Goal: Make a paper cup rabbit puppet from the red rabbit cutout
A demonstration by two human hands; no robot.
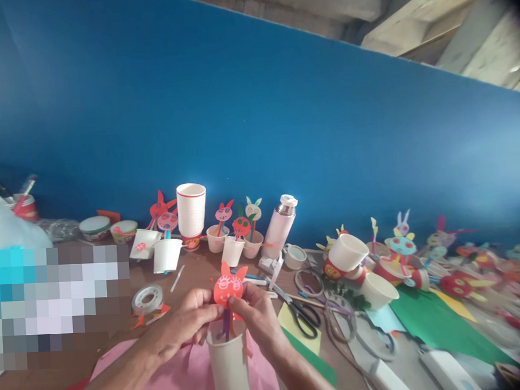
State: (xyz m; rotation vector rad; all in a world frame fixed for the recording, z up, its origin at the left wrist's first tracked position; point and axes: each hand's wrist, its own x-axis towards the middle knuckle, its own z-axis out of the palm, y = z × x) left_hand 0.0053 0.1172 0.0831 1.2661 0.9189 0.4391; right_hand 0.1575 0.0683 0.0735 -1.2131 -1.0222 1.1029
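A red paper animal face (224, 289) with pointed ears and drawn eyes is held upright over a white paper cup (230, 363). My left hand (200, 312) pinches its lower left edge, and my right hand (257, 313) grips the opposite side with the thumb on the front. Below the face a purple strip (226, 323) runs down into the cup's mouth; its lower end is hidden inside. The cup stands in front of pink paper (177, 368), close to my wrists. Fingers behind the face are partly hidden.
Left lie a tape roll (147, 299) and red scraps. Black scissors (306, 319) rest on yellow paper at right. Behind stand stacked cups (192, 212), a pink thermos (280, 228) and several finished cup figures (233, 248). Green paper (447, 327) and more figures fill the right side.
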